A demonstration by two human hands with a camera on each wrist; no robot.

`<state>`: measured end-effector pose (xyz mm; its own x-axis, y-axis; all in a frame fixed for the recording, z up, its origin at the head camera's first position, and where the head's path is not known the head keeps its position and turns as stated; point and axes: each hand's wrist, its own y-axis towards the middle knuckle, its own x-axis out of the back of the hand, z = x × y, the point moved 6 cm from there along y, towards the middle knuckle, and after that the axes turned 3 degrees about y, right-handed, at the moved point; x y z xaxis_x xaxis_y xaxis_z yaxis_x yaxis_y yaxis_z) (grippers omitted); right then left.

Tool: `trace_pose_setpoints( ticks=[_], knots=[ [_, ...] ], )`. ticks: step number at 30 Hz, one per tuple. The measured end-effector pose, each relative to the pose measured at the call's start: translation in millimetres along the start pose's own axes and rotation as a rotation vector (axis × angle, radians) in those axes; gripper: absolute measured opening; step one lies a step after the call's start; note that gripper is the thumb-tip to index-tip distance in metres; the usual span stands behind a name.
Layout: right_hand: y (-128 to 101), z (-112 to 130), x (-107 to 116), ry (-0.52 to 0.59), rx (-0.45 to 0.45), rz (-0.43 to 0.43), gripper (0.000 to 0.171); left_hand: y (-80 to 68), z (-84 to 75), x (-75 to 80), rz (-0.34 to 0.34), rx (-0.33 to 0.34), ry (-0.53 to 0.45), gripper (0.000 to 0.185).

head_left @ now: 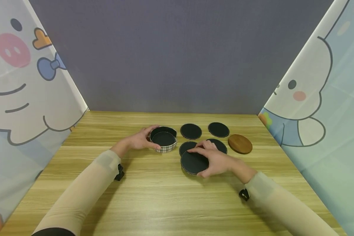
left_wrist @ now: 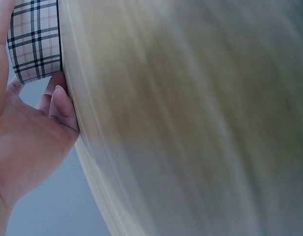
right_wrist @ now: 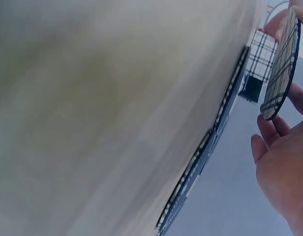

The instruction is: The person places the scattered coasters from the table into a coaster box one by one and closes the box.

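Note:
My left hand (head_left: 137, 140) grips a round coaster holder (head_left: 167, 149) by its left side, thumb in front and fingers behind. The holder stands on the table, black inside with plaid walls and a gap at its right. In the left wrist view its plaid wall (left_wrist: 36, 44) shows beside the fingers. In my right hand (head_left: 219, 161) a round coaster (head_left: 194, 163) is pinched by its edge, black face up. The right wrist view shows that coaster's plaid underside (right_wrist: 283, 69), raised off the table. It overlaps a black coaster (head_left: 186, 146) lying behind it.
Farther back lie two more black coasters, one in the middle (head_left: 191, 131) and one to the right (head_left: 218, 129). Another coaster (head_left: 222, 146) is partly behind my right hand. A brown wooden disc (head_left: 240, 144) lies at the right. A grey panel (head_left: 177, 65) borders the table's back.

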<state>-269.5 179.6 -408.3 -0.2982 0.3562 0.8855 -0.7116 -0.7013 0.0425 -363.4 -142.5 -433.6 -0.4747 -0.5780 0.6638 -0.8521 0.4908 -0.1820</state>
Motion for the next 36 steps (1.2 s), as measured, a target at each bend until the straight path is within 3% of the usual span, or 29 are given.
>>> trace_pose_setpoints(
  ticks=[18, 28, 36],
  knots=[
    [36.5, -16.1, 21.1, 0.014, -0.079, -0.067, 0.088, -0.4, 0.0, 0.5, 0.002, -0.003, 0.009, 0.117],
    [66.9, -18.5, 26.7, 0.015, -0.058, -0.105, 0.087, -0.8, -1.0, 0.6, 0.003, 0.002, 0.001, 0.118],
    [91.3, -11.4, 24.9, 0.02, -0.089, -0.079, 0.088, 1.1, 0.6, 0.0, 0.013, 0.001, 0.003, 0.118]
  ],
)
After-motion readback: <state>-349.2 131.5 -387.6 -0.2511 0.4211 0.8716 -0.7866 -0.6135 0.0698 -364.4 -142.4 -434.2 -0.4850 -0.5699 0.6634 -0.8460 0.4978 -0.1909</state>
